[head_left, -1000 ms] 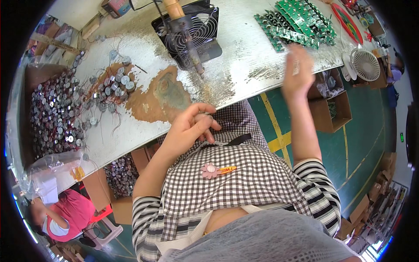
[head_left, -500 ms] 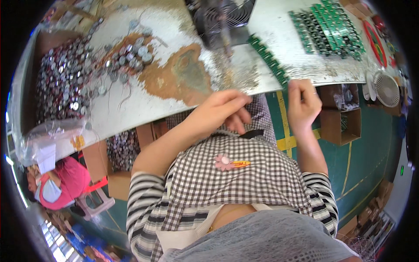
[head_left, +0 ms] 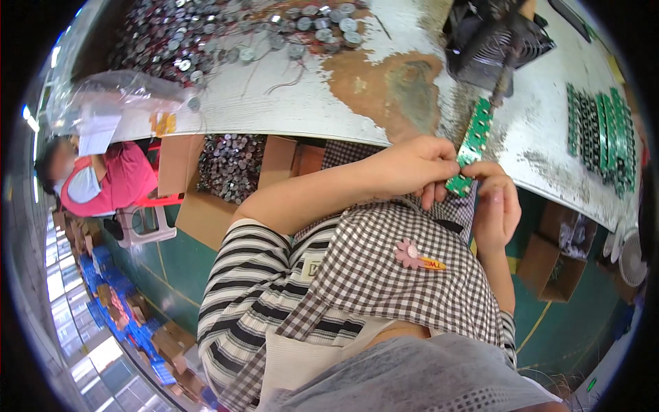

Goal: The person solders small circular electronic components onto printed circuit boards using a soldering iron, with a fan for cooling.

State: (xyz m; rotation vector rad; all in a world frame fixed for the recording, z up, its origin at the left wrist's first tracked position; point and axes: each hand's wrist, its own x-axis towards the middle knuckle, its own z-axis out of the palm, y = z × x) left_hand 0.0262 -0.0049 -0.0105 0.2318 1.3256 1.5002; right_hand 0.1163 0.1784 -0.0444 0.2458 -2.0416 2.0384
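Observation:
A narrow green circuit board strip [head_left: 474, 141] is held at the table's front edge, its far end pointing up toward a dark rod-shaped tool [head_left: 506, 75]. My left hand [head_left: 417, 167] pinches the strip's left edge near its lower end. From the other side, my right hand [head_left: 498, 206] grips the same lower end with bent fingers. Just beyond the strip stands a black fan with a round grille [head_left: 480, 51]. Small round metal parts with thin wires [head_left: 322, 26] lie on the table to the far left.
Rows of green board strips [head_left: 600, 137] lie at the right of the worn white table [head_left: 302, 113]. Cardboard boxes [head_left: 199, 223] stand below on both sides. A seated person in pink [head_left: 127, 175] is at the left. A white fan [head_left: 633, 257] sits far right.
My view has swung, moving the table's things across the picture. The strip has turned and come nearer. My left hand, earlier apart from it, now grips it beside my right.

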